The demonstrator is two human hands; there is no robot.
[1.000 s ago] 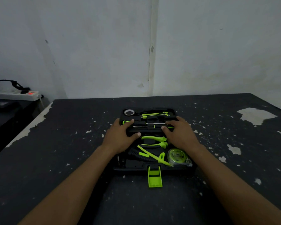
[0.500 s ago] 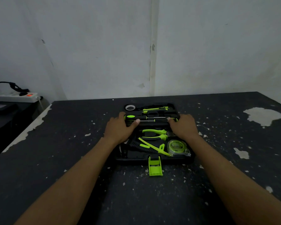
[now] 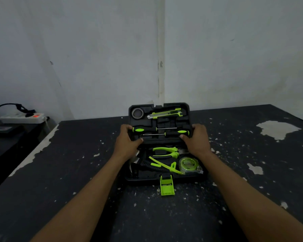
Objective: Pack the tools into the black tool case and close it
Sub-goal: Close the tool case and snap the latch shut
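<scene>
Both hands are on the lid of the black tool case right now, one per side edge. My left hand is wrapped on the left edge with the thumb across the front, and my right hand mirrors it on the right edge, so each grip is closed on the lid. The lid stands about upright, tilted slightly toward me.

My take on doing this step well: bring both sides down evenly so the lid doesn't twist on the hinge, go slow, and get the thumbs off the inner face before the halves meet (they're sitting right where it would pinch). The green latch is flopped out flat on the desk in front of the case, so I'd guess it needs flipping up once the lid is shut.

Contents: the lid holds a roll of tape top left, a utility knife beside it, and two screwdrivers lying head to tail below. The bottom tray has pliers, a tape measure at the right, and a long thin green piece lying diagonally. That one doesn't look seated to me, and it could block the lid. The left side of the tray is too dark to read.
</scene>
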